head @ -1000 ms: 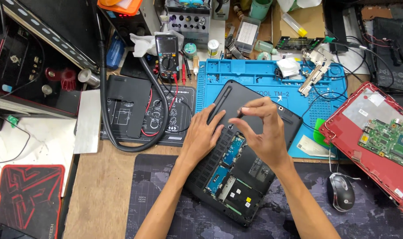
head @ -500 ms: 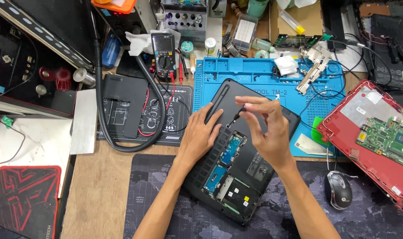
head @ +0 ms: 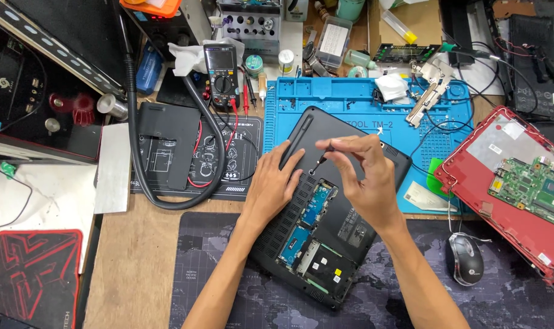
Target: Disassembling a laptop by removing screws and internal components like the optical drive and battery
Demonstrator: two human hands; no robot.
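A black laptop point(head: 326, 207) lies bottom-up, tilted across the blue mat point(head: 362, 100) and the dark desk pad point(head: 508, 292). The left hand point(head: 274, 186) presses flat and spread on its left edge. The right hand point(head: 365, 176) pinches a small screwdriver point(head: 321, 159), tip down on the shell. A white label point(head: 423, 198) lies just right; the red laptop lid point(head: 514, 183) crowds that side.

A black laptop point(head: 326, 213) lies upside down, angled across the blue mat's near edge, its service bay open (circuit boards showing). A slim dark screwdriver point(head: 321, 159) stands tilted, tip on the laptop's underside.
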